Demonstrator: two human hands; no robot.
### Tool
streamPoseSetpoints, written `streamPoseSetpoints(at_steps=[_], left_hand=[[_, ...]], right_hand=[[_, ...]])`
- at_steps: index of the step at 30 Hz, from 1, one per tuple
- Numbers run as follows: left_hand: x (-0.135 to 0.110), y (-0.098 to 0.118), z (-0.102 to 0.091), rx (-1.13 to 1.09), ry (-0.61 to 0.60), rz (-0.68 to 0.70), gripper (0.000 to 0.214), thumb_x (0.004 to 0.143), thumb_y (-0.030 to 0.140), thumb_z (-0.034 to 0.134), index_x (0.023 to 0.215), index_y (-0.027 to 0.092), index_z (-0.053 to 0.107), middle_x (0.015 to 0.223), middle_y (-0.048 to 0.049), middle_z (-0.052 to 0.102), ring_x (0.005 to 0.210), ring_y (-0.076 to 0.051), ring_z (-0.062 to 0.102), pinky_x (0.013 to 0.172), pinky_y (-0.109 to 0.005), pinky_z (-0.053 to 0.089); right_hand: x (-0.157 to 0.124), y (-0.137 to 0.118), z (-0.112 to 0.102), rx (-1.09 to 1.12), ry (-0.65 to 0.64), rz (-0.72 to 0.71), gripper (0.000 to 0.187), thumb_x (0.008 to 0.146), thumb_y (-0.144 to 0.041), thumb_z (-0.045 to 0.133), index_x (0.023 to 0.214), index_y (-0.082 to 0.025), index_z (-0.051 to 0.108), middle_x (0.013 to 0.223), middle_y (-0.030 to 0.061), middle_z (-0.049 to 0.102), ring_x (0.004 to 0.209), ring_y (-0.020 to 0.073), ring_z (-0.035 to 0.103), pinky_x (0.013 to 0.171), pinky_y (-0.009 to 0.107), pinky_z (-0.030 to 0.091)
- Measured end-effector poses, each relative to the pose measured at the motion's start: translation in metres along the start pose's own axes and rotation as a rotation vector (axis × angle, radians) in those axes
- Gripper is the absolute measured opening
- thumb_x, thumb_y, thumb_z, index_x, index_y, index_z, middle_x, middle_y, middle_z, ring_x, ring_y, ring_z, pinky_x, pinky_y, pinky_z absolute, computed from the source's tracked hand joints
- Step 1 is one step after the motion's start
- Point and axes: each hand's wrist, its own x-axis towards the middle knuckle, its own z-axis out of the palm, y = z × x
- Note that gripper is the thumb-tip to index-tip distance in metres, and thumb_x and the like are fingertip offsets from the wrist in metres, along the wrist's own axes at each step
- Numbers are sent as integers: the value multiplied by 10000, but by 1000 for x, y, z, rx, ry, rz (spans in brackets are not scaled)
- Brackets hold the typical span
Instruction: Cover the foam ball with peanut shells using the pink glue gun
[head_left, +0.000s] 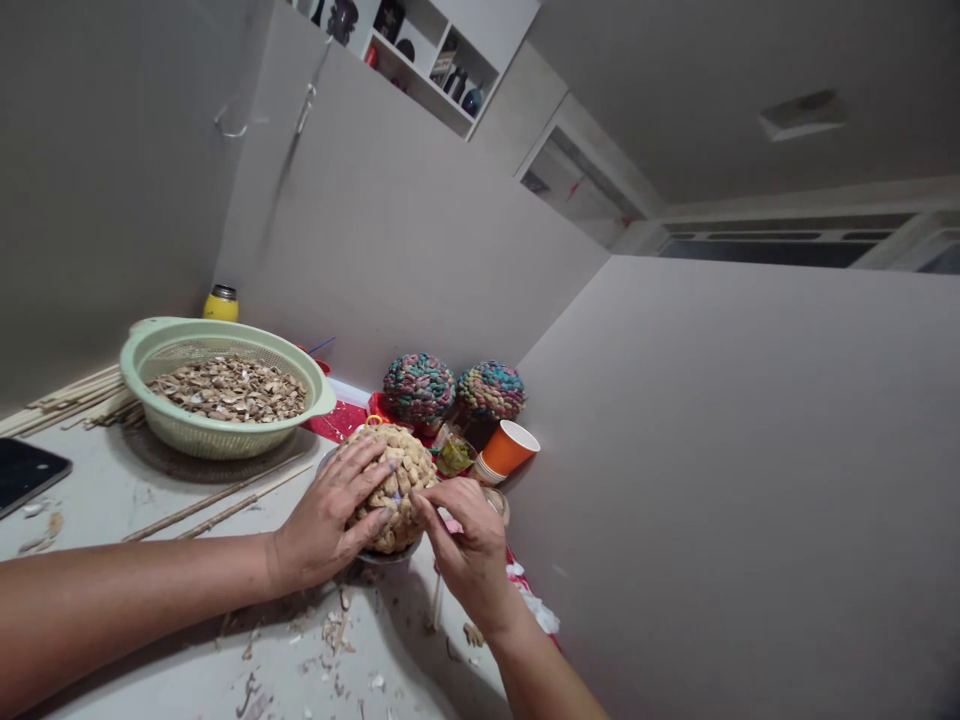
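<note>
A round ball covered in tan, peanut-like shell pieces sits in a shallow dark dish near the middle of the table. My left hand curves over its left side, fingers spread across the top and thumb on the near face, gripping it. A small purplish spot shows between the shells by the thumb. At the ball's right side, my right hand is closed in a pinch, its fingertips against the shells. Whatever the pinch holds is too small to make out.
A pale green colander full of shell pieces stands left, with sticks lying nearby. Two multicoloured balls, stacked orange paper cups and a yellow jar are behind. A phone lies far left; shell scraps litter the white table.
</note>
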Motion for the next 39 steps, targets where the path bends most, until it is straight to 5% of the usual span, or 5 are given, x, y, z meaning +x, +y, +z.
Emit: streamPoseSetpoints(at_steps=[39], left_hand=[[0,1,-2,-20,2,-12,568,959,248,523,1503,254,362,1519,-138,460,1443,-292,360,1165,-574,326]], right_hand=[[0,0,1,-27,10,-17,125,913,-97,609,849,-205,608,720,7,635,673,158,572,673,316,431]])
